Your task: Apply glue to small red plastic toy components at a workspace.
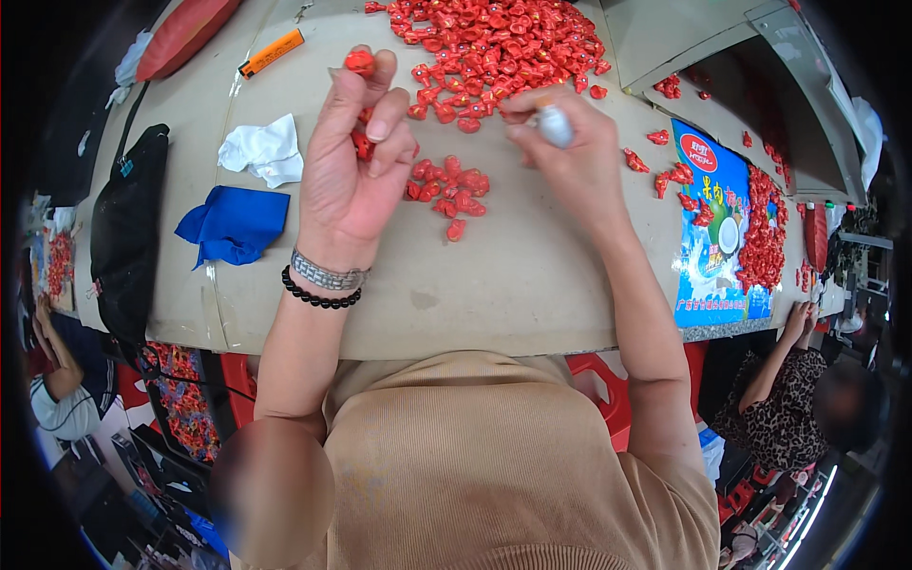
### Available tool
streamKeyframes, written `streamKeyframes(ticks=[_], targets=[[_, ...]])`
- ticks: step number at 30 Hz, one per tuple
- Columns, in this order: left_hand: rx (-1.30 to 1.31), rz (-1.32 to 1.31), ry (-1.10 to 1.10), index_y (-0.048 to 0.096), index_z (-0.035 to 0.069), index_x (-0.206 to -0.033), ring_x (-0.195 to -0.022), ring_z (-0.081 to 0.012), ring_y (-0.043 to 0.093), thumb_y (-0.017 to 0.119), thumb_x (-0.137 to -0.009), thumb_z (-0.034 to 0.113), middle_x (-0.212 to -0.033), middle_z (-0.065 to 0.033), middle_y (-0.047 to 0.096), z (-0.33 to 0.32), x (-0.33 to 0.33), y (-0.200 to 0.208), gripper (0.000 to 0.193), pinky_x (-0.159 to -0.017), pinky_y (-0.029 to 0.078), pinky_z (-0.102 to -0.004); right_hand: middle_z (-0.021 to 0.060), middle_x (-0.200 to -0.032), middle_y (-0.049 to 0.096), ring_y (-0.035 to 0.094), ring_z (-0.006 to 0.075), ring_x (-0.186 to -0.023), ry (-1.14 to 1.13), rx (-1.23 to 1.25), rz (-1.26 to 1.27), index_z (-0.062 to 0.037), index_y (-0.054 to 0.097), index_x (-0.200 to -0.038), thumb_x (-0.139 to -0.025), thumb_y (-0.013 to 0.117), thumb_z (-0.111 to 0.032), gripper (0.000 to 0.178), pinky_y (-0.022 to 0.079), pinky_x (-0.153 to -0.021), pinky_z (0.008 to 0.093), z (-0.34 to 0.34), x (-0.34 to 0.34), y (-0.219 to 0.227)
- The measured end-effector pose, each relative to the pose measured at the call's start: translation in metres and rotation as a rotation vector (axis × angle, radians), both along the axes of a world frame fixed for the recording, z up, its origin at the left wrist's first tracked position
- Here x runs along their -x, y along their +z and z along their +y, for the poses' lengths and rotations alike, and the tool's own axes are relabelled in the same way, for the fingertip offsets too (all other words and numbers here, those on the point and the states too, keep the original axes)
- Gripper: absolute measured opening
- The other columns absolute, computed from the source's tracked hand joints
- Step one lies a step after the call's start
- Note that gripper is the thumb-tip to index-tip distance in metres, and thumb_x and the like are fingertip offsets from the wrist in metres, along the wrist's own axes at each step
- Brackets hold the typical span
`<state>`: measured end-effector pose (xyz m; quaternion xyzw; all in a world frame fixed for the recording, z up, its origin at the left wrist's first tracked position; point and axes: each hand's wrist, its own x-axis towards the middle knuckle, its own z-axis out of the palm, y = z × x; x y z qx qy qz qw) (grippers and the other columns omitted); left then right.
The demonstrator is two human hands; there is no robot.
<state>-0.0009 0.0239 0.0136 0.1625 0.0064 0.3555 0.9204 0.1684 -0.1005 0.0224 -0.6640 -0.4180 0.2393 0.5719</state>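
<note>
My left hand (353,161) is raised over the table, palm up. Its fingertips pinch a small glossy red piece (360,63), and more red pieces (363,144) show between its curled fingers. In my right hand (570,142) is a short white rounded tool (555,125) with an orange part at its far end; it may be a marker, though most of it is hidden by the fingers. Between the hands lies a small cluster of red pieces (458,188). Beyond it spreads a large heap of the same red pieces (503,47).
White tissue (261,152), a blue cloth (236,223), an orange cutter-like tool (272,53) and a black bag (133,228) lie on the left. A grey metal box (698,38) and a blue printed sheet (708,256) with red pieces are on the right. Other people sit at both sides.
</note>
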Motion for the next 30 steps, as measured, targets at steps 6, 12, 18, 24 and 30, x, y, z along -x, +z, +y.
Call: streamKeyframes(ticks=[6,12,18,24,30], targets=[[0.046,-0.068,0.046,0.06,0.008,-0.105,-0.062,-0.0078,0.041,0.054,-0.095,0.028,-0.109,-0.0038,0.06,0.014,0.006,0.008,0.023,-0.042,0.029,-0.0172,0.0039,-0.085,0.057,0.06,0.0248,-0.072,0.094,0.176,-0.787,-0.0093,0.068,-0.092,-0.072,0.073,-0.007,0.02,0.047,-0.059,0.0387,0.008,0.016,-0.009],[0.003,-0.071,0.053,0.061,0.009,-0.105,-0.062,-0.007,0.041,0.055,-0.095,0.028,-0.105,-0.0021,0.061,0.008,0.006,0.008,0.022,-0.042,0.028,-0.0171,0.0088,-0.084,0.059,0.061,0.0272,-0.075,0.071,0.143,-0.799,-0.0009,0.064,-0.086,-0.071,0.073,-0.002,0.018,0.047,-0.063,0.0378,0.003,0.013,-0.007],[-0.009,0.101,-0.041,0.058,0.009,-0.113,-0.062,-0.0059,0.039,0.05,-0.098,0.03,-0.1,-0.0019,0.059,-0.014,0.001,0.004,0.028,-0.042,0.028,-0.0169,0.0088,-0.087,0.063,0.063,0.0247,-0.079,0.013,0.184,-0.728,-0.0011,0.064,-0.091,-0.073,0.068,0.006,0.02,0.05,-0.068,0.0353,-0.007,0.001,-0.012],[-0.118,0.224,-0.053,0.059,0.008,-0.111,-0.059,-0.0046,0.045,0.061,-0.092,0.029,-0.093,-0.0022,0.063,-0.027,-0.003,0.003,0.028,-0.042,0.028,-0.0181,0.0103,-0.096,0.068,0.067,0.0191,-0.084,-0.004,0.094,0.242,0.0024,0.065,-0.097,-0.075,0.064,0.009,0.023,0.054,-0.078,0.0305,-0.01,0.0,0.011],[-0.25,0.429,-0.031,0.059,0.003,-0.111,-0.058,-0.0043,0.044,0.056,-0.095,0.024,-0.094,-0.0034,0.061,-0.039,-0.006,0.011,0.026,-0.042,0.03,-0.017,0.0137,-0.091,0.069,0.069,0.0197,-0.076,0.033,-0.075,0.366,0.0045,0.065,-0.094,-0.072,0.069,0.009,0.023,0.055,-0.077,0.0297,-0.016,-0.003,0.019]])
